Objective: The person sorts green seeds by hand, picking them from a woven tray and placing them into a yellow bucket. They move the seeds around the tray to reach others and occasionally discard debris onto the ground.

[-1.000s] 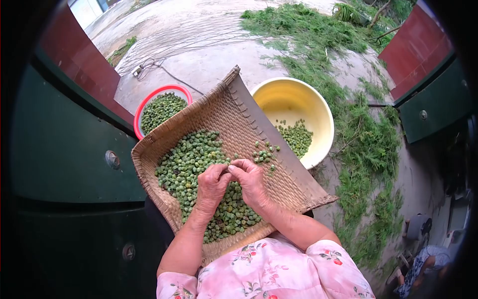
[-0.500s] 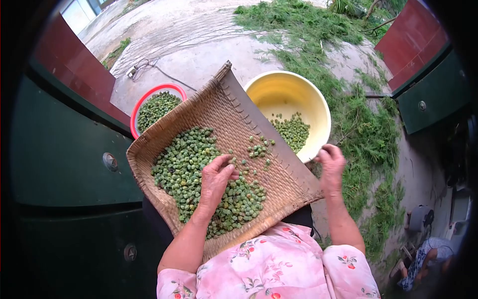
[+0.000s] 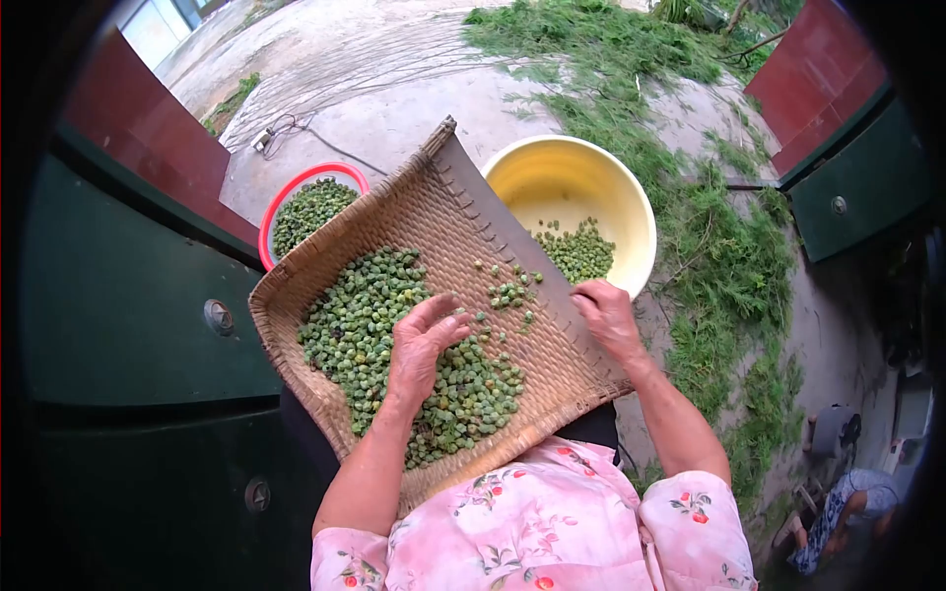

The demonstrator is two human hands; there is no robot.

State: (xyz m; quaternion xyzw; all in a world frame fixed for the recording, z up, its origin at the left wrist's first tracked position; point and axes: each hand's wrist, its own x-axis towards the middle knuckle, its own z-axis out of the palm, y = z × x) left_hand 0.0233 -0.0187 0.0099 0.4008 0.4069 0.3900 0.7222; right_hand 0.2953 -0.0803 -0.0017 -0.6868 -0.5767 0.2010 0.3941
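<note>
On the person's lap, seen from the head camera, a woven winnowing tray (image 3: 394,212) lies tilted, its open flat edge pointing toward a yellow basin (image 3: 562,177) on the ground. Most of the green pods (image 3: 370,315) are heaped on the tray's left half, and a small loose cluster (image 3: 510,291) sits apart near the flat edge. Resting palm-down on the heap, the left hand (image 3: 422,343) has its fingers loosely spread over the pods; whether it pinches any cannot be told. At the tray's right edge, the right hand (image 3: 606,317) lies with fingers curled down against the rim, just beside the basin; whether it holds a pod cannot be told. More green pods lie inside the yellow basin, touching its near wall. Beyond the tray's far left corner, a red-rimmed bowl (image 3: 296,185) is filled with pods. Cut green foliage (image 3: 729,276) is strewn over the concrete to the right. Pink floral sleeves (image 3: 552,532) show at the bottom.
</note>
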